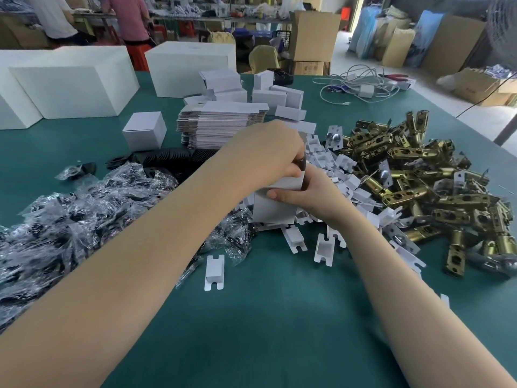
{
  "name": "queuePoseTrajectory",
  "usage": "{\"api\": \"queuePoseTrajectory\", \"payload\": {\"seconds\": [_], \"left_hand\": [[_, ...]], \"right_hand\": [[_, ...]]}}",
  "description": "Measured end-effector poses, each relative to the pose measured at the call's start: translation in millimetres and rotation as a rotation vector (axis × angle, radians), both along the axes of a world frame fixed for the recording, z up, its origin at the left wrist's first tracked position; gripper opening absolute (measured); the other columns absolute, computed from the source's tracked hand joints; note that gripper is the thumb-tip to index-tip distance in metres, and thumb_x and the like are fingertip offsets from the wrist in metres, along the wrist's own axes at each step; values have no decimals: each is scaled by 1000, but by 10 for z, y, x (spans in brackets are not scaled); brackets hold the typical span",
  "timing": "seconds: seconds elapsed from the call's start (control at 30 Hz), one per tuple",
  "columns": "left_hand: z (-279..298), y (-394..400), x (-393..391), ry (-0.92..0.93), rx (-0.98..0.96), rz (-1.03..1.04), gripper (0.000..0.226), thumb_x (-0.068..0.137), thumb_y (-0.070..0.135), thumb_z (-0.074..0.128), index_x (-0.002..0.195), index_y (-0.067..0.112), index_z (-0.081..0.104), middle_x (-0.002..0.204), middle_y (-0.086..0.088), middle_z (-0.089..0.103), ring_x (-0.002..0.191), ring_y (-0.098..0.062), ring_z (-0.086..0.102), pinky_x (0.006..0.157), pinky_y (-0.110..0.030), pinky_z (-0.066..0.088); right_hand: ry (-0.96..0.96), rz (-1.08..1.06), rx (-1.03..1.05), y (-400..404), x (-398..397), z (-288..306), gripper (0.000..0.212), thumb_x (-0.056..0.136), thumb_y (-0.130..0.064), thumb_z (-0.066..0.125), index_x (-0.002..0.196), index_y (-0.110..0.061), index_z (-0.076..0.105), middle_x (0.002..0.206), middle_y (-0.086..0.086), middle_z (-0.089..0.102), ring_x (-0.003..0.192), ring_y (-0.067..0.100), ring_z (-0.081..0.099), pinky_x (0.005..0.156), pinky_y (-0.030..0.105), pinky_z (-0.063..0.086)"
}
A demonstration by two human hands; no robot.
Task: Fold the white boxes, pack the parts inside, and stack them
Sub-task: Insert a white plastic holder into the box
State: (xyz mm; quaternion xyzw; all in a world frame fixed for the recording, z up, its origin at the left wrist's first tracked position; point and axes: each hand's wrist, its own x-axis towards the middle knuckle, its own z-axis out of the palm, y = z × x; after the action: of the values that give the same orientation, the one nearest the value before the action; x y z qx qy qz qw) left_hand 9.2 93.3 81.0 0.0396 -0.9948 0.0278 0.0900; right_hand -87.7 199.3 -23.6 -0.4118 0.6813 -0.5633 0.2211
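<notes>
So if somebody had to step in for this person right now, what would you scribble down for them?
Left hand: over the top of the small white box, pinching something dark there.
Right hand: grips the box's side.
Supplies: flat box blanks behind the hands, brass latches right, bagged black parts left, white card inserts in the middle.
Done: one closed box stands by the blanks.
Left: finish this box, then the piles, then stack.

I count three big white cartons (70, 88), one folded small box (145, 130), one stack of flat blanks (221, 121) (latches beyond counting).
</notes>
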Motion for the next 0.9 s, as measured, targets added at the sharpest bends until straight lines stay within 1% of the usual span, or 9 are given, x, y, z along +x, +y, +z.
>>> {"api": "queuePoseTrajectory", "payload": {"seconds": [0.13, 0.2, 0.27, 0.33, 0.43, 0.53, 0.6, 0.67, 0.9], "left_hand": [[-101, 42, 24, 24, -123, 5, 27, 98, 41, 50, 103, 23, 70, 92, 1, 56, 92, -23, 52, 68, -32, 34], [-174, 30, 43, 74, -157, -28, 33, 97, 48, 49, 105, 25, 72, 102, 1, 54, 100, -21, 49, 72, -32, 36], [-206, -32, 78, 193, -4, -90, 32, 96, 49, 52, 106, 26, 73, 106, 1, 57, 102, -17, 50, 79, -32, 43], [-163, -150, 127, 440, 298, -134, 27, 96, 41, 55, 96, 20, 71, 91, 3, 62, 86, -6, 53, 75, -21, 43], [-123, -594, 132, 745, 561, 75, 15, 98, 33, 51, 97, 24, 63, 79, 16, 59, 68, 4, 53, 62, -11, 41], [-266, -1199, 120, 356, 446, 391, 21, 98, 30, 53, 113, 21, 65, 102, 4, 67, 88, -16, 61, 80, -30, 47], [-471, -1461, 147, -24, 261, 449, 24, 96, 31, 59, 114, 18, 67, 117, -4, 68, 106, -25, 61, 93, -37, 49], [-686, -1541, 198, -242, 130, 477, 28, 94, 38, 61, 117, 22, 66, 120, -5, 66, 108, -26, 61, 94, -42, 52], [-945, -1610, 226, -144, 52, 490, 33, 93, 41, 64, 121, 22, 66, 117, -8, 67, 106, -31, 63, 85, -43, 55]], "right_hand": [[12, 15, -15, 3, -31, -26, 34, 76, -17, 84, 104, -24, 67, 101, -8, 75, 100, 9, 68, 92, 34, 55], [19, 24, -24, 1, -32, -22, 31, 78, -11, 82, 99, -28, 67, 97, -11, 75, 96, 5, 68, 83, 21, 54], [25, 29, -33, -3, -47, -30, 31, 79, -10, 81, 104, -22, 67, 102, -6, 74, 100, 9, 68, 85, 23, 55], [3, 37, -34, -8, -51, -41, 38, 77, -14, 83, 112, -19, 67, 108, -4, 74, 103, 11, 68, 86, 25, 55], [-35, 43, -31, -12, -56, -56, 42, 77, -14, 83, 114, -22, 65, 107, -9, 74, 101, 8, 68, 84, 21, 54], [-42, 34, -32, -17, -63, -71, 42, 77, -15, 83, 113, -25, 64, 107, -10, 74, 101, 8, 68, 85, 22, 55], [-43, 38, -34, -27, -61, -73, 40, 77, -15, 83, 111, -28, 65, 106, -12, 74, 100, 7, 69, 83, 20, 55], [-46, 38, -42, -28, -55, -76, 39, 77, -15, 83, 109, -30, 65, 105, -14, 74, 99, 5, 69, 81, 18, 54], [-77, 48, -66, -25, -46, -89, 38, 77, -11, 81, 110, -24, 66, 105, -11, 75, 99, 7, 69, 79, 18, 53]]}}
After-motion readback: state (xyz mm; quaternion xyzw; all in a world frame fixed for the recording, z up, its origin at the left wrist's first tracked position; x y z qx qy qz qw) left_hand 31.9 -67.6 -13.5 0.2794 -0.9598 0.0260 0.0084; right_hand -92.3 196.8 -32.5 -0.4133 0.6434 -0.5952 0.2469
